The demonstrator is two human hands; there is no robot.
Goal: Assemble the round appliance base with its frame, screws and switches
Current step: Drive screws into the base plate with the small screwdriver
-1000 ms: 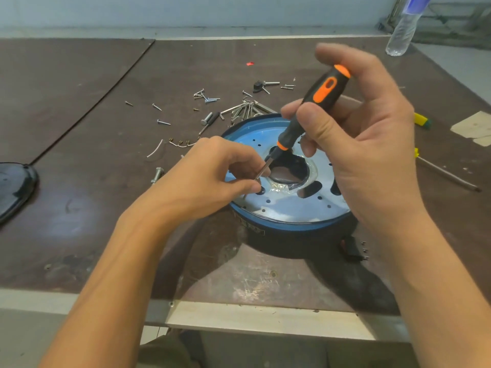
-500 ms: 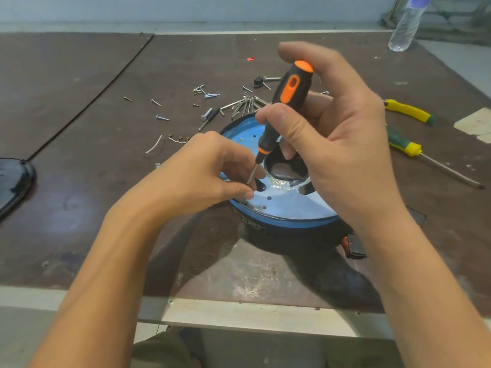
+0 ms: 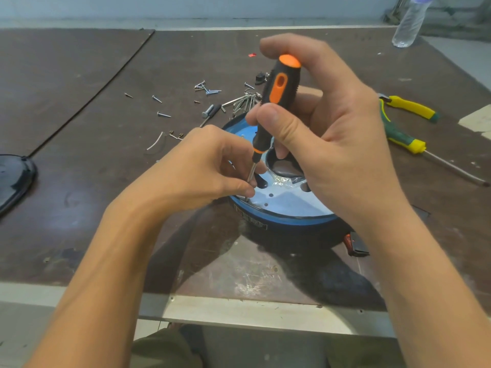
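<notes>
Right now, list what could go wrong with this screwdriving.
1. The left hand pinches right at the tip of the orange-and-black screwdriver; a slip could jab a finger.
2. The right hand grips the handle high up, so the shaft may tilt off near the blue rim of the round base.

The light was soft, even and fairly bright, and came from above and ahead. The base [image 3: 281, 221] threw a broad dark shadow toward the near edge of the table [image 3: 79, 208]. Its metal plate [image 3: 289, 203] glared pale blue-white. The centre was sharp, while the far bottle [image 3: 406, 22] looked soft. The wide lens bowed the table's edges.
</notes>
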